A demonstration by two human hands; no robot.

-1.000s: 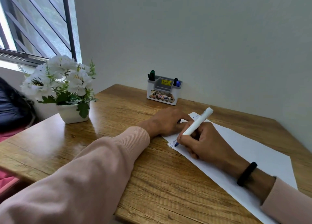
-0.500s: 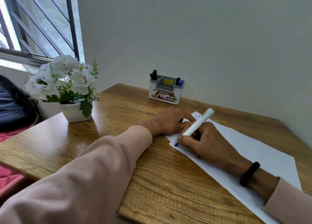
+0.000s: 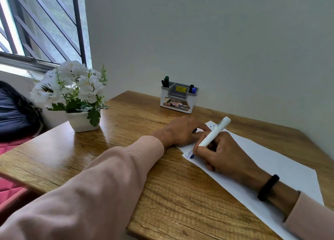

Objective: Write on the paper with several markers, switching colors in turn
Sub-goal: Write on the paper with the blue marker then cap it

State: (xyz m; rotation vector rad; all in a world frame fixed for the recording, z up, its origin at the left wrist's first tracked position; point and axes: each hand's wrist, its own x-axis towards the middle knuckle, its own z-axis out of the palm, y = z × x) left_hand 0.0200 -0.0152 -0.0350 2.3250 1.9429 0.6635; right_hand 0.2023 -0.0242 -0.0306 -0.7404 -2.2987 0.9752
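A white sheet of paper (image 3: 271, 160) lies on the wooden table (image 3: 126, 131), with blue writing near its left edge. My right hand (image 3: 222, 153) grips a white marker (image 3: 214, 134), whose blue tip touches the paper beside the written line. My left hand (image 3: 180, 131) rests on the paper's far left corner with curled fingers, and a small dark blue cap (image 3: 194, 130) shows between them. At the back a white and grey holder (image 3: 178, 105) stands against the wall, with green and dark markers (image 3: 166, 81) at its left end and black and blue ones (image 3: 192, 89) at its right.
A white pot of white flowers (image 3: 79, 98) stands on the table's left side near the window. The wall runs close behind the holder and along the right. A dark bag and red fabric (image 3: 12, 124) lie beyond the table's left edge.
The marker tip has crept slightly along the written line near the paper's left edge. My left hand has stayed on the paper's corner. The view has shifted a little to the left.
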